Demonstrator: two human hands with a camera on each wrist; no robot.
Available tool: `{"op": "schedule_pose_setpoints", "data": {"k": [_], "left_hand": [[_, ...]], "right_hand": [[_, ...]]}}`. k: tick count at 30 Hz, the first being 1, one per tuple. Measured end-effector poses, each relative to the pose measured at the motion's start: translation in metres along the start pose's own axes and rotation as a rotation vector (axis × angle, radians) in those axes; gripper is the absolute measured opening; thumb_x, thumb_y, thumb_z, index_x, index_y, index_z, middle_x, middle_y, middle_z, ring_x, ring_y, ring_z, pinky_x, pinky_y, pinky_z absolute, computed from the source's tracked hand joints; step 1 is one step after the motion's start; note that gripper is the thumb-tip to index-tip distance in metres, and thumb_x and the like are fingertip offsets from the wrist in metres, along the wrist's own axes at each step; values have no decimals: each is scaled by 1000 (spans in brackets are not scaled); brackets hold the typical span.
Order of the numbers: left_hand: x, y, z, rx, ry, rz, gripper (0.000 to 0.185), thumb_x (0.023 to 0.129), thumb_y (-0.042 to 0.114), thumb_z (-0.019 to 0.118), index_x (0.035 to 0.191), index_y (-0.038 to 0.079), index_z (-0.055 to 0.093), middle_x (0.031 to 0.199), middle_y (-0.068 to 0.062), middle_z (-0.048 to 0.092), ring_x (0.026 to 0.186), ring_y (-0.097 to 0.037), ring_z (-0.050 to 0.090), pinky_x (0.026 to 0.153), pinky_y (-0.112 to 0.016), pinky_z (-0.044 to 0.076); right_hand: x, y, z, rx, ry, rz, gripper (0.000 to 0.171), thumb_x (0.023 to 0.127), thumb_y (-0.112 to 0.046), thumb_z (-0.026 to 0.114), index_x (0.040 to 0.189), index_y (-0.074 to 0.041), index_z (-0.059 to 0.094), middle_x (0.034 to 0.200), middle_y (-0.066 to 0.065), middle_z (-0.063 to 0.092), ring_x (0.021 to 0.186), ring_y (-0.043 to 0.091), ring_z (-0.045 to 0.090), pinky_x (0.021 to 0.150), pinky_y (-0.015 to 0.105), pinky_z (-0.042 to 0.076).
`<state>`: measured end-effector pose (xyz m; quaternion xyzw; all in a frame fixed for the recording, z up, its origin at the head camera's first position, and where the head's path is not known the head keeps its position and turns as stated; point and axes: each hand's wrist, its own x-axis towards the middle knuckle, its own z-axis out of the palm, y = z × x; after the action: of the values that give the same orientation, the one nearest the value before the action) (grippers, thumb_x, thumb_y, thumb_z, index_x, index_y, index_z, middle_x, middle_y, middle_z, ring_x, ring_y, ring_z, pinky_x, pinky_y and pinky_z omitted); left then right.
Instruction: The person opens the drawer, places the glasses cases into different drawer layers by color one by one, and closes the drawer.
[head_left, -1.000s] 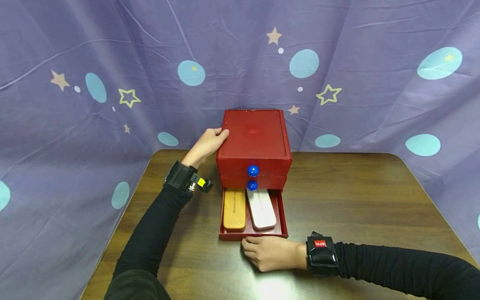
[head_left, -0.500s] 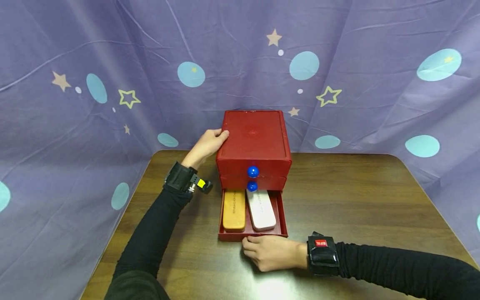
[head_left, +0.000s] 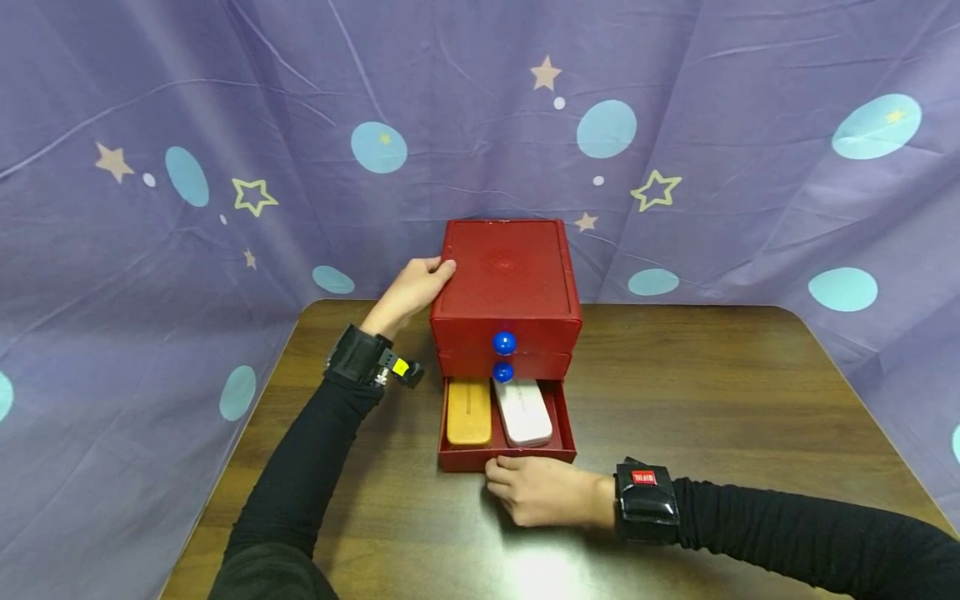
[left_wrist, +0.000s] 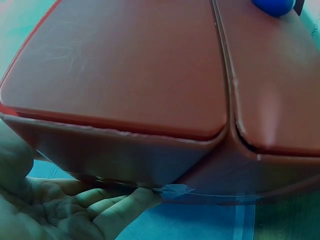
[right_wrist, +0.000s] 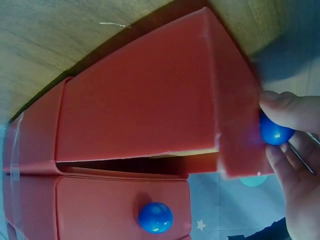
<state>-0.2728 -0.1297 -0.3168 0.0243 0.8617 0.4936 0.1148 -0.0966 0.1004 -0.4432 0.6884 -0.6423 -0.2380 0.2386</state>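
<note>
A red drawer unit [head_left: 502,267] stands on the table, its bottom drawer [head_left: 461,460] pulled partway out. Inside that drawer lie a yellow oblong case [head_left: 468,412] and a white oblong case [head_left: 525,414], side by side. My right hand [head_left: 551,492] is at the drawer's front; the right wrist view shows thumb and fingers pinching its blue knob [right_wrist: 276,131]. My left hand [head_left: 414,287] rests against the unit's left side, the thumb at the top edge. In the left wrist view its fingers [left_wrist: 117,212] lie extended along the side panel.
Two upper drawers are closed, with blue knobs, the top knob [head_left: 504,342] and the middle knob [head_left: 503,372]. The wooden table [head_left: 712,392] reaches back to a purple patterned curtain [head_left: 480,108]. Black wrist straps with cameras sit on both arms.
The bottom drawer has slid a little inward, toward the unit, with both cases in it. My right hand has moved with it, away from me. My left hand stays in place.
</note>
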Motion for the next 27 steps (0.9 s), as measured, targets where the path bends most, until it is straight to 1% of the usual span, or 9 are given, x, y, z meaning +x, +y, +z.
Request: {"op": "schedule_pose_setpoints", "data": {"k": [7, 15, 20, 27], "left_hand": [[0, 0, 0, 0, 1, 0, 55, 108, 35, 47, 156, 9, 39, 159, -12, 44, 146, -24, 41, 123, -42, 34], [0, 0, -1, -4, -11, -8, 56, 108, 36, 46, 157, 10, 39, 156, -12, 48, 142, -24, 46, 122, -42, 35], [0, -1, 0, -12, -4, -4, 54, 108, 35, 46, 156, 9, 41, 153, -13, 51, 140, -25, 48, 121, -41, 36], [-1, 0, 0, -19, 7, 8, 53, 108, 33, 46, 155, 8, 42, 147, -16, 56, 135, -28, 53, 119, -42, 38]], "right_hand": [[2, 6, 3, -9, 2, 43, 17, 95, -33, 62, 89, -31, 78, 103, -6, 71, 106, 16, 62, 97, 27, 53], [4, 13, 7, -1, -15, 77, 14, 95, -31, 65, 90, -29, 78, 103, -4, 70, 108, 16, 62, 99, 27, 53], [4, 15, 10, -11, -25, 96, 14, 96, -31, 65, 92, -29, 78, 102, -5, 70, 109, 16, 62, 99, 26, 53], [4, 21, 16, -9, -25, 121, 10, 95, -27, 69, 92, -27, 79, 101, -6, 71, 108, 15, 62, 99, 26, 54]]}}
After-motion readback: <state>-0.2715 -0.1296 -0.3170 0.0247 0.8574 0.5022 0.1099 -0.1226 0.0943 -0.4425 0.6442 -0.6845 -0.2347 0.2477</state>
